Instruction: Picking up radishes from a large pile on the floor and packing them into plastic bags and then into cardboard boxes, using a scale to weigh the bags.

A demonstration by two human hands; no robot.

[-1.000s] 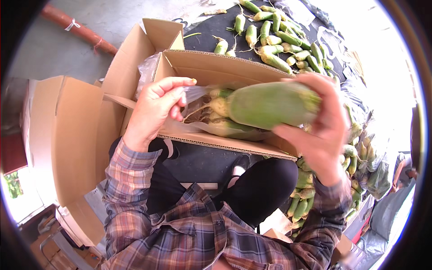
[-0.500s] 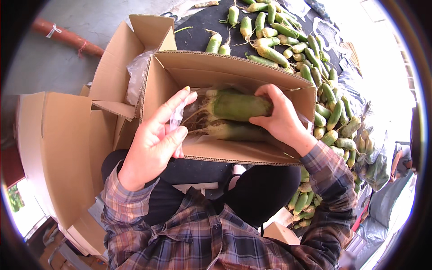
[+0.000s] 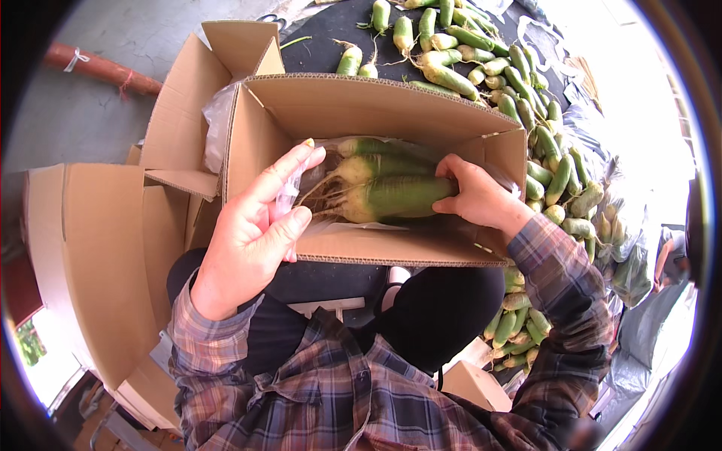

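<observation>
An opened cardboard box (image 3: 361, 103) stands in front of me, with a clear plastic bag (image 3: 291, 188) inside it. Three green radishes with pale root ends show in there side by side, roots toward the left. My left hand (image 3: 252, 229) pinches the bag's gathered edge between fingers and thumb at the box's left end. My right hand (image 3: 481, 197) grips the green end of the nearest radish (image 3: 395, 199), thumb on the near side and fingers on the far side. The other end of that radish lies beside the middle radish (image 3: 368, 167).
A large pile of green radishes (image 3: 560, 180) spreads on dark sheeting beyond and right of the box. Another open carton (image 3: 184, 113) stands at the far left, a larger one (image 3: 105, 263) nearer. A smaller cardboard box (image 3: 474, 383) sits by my right knee.
My right hand has shifted the held radish toward the near side of the box, uncovering radishes behind it. My left hand keeps its pinch on the bag. The view has shifted slightly.
</observation>
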